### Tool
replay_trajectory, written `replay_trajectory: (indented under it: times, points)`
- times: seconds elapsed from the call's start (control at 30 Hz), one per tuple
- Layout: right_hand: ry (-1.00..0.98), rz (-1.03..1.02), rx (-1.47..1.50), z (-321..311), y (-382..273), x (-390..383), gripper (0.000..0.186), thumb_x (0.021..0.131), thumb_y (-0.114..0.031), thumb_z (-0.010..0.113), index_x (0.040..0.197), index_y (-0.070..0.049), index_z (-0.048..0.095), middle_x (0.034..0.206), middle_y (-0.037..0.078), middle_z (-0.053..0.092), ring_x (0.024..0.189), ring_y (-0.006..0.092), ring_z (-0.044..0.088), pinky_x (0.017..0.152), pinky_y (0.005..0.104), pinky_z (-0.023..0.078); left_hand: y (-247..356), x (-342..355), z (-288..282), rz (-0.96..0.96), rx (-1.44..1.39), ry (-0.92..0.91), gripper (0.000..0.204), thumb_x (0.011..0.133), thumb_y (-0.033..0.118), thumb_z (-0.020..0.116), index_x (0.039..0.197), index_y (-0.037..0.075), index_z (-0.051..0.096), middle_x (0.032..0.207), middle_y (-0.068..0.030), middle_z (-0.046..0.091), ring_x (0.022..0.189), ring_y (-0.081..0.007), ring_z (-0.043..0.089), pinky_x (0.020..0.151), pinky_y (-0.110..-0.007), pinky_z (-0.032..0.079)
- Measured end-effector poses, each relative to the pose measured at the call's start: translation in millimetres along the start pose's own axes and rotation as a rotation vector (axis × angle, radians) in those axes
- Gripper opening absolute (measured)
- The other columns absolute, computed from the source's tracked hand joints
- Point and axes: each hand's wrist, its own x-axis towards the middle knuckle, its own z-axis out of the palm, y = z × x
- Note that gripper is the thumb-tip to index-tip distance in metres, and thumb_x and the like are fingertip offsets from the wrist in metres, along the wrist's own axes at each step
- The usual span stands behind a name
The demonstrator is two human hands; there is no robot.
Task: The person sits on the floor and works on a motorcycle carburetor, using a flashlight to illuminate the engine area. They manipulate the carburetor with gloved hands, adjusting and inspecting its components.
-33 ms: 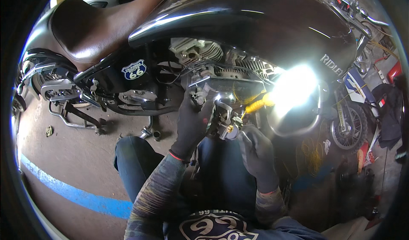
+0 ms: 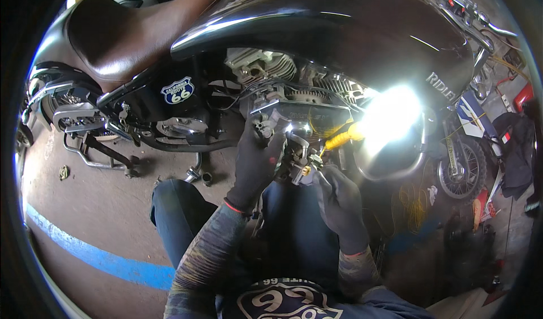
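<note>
Two gloved hands flank a metal part: the right hand, fingers bunched, nears its lower right; the left hand curls upper-left; I cannot tell either's hold.

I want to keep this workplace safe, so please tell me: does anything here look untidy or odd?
Yes, mildly. Right of the right hand, a yellow cord lies in loose tangles rather than neatly coiled. On the floor at left, a small crumpled scrap lies alone, like litter.
</note>
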Motion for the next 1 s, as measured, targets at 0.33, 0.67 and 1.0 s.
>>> replay_trajectory:
  times: [0.33, 0.67, 1.0]
  points:
    - [-0.107, -0.064, -0.240, 8.9, -32.5, 27.1, 0.024, 0.103, -0.028, 0.066, 0.105, -0.005, 0.070, 0.090, 0.018, 0.073, 0.083, 0.0397, 0.072, 0.071, 0.0491, 0.054, -5.4, 1.9, -6.4, 0.008, 0.115, 0.035, 0.045, 0.101, 0.011, 0.066, 0.139, -0.005, 0.049, 0.116, -0.0125, 0.070, 0.100, -0.0151, 0.069, 0.089, -0.032, 0.056]
    - [0.024, -0.161, -0.226, 10.3, -39.4, 16.9, 0.024, 0.101, -0.028, 0.067, 0.112, -0.007, 0.065, 0.100, 0.016, 0.067, 0.085, 0.0398, 0.069, 0.072, 0.0481, 0.055, -2.5, -1.0, -5.8, 0.022, 0.223, 0.093, 0.048, 0.098, 0.015, 0.068, 0.138, -0.005, 0.050, 0.106, -0.0145, 0.074, 0.091, -0.0179, 0.073, 0.082, -0.035, 0.058]
    - [0.116, -0.295, -0.266, 11.0, -31.6, 16.8, 0.024, 0.101, -0.030, 0.067, 0.108, -0.007, 0.065, 0.099, 0.016, 0.067, 0.084, 0.0390, 0.069, 0.070, 0.0471, 0.055, -3.6, -1.8, -3.2, 0.040, 0.227, 0.115, 0.049, 0.099, 0.015, 0.068, 0.140, -0.006, 0.050, 0.109, -0.0147, 0.074, 0.091, -0.0176, 0.074, 0.080, -0.034, 0.058]
